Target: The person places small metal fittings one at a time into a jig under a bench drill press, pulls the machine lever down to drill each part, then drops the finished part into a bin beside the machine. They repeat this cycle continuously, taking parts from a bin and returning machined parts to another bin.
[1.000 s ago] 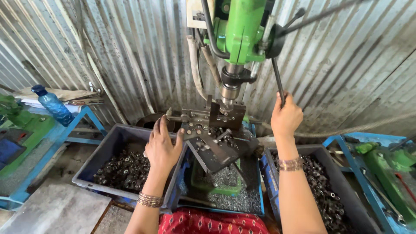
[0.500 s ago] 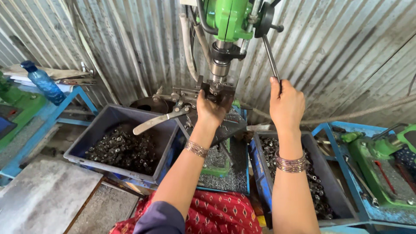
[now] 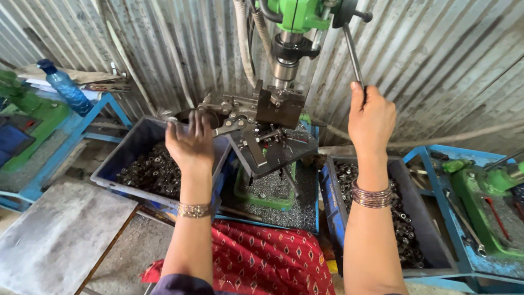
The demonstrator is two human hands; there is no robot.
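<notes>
Right hand: the right hand [image 3: 373, 117] is clamped on the feed lever [image 3: 352, 52] of the green drill press [image 3: 297, 16], fist closed round the rod's lower end, as it was half a second ago.
Left hand: the left hand [image 3: 191, 143] has drawn back from the clamping jig [image 3: 256, 112] it was touching half a second ago; it now hovers over the near-right part of the left bin [image 3: 117, 164], fingers apart and blurred, palm down. Whether it carries a small part I cannot tell.
Jig: it sits under the spindle [image 3: 284, 68] on the press table, its metal handle [image 3: 218, 128] pointing towards the left hand, just beside the fingertips.
Left bin: a grey-blue tray holding dark metal nuts [image 3: 150, 172], on the floor to the left of the press.
Right bin: another tray [image 3: 420, 229] of the same small parts, under the right forearm.
Around: metal shavings [image 3: 273, 194] lie below the jig; a blue plastic bottle [image 3: 65, 87] stands on the blue frame at far left; a corrugated metal wall [image 3: 447, 65] is behind; a red patterned cloth [image 3: 267, 259] covers the lap.
</notes>
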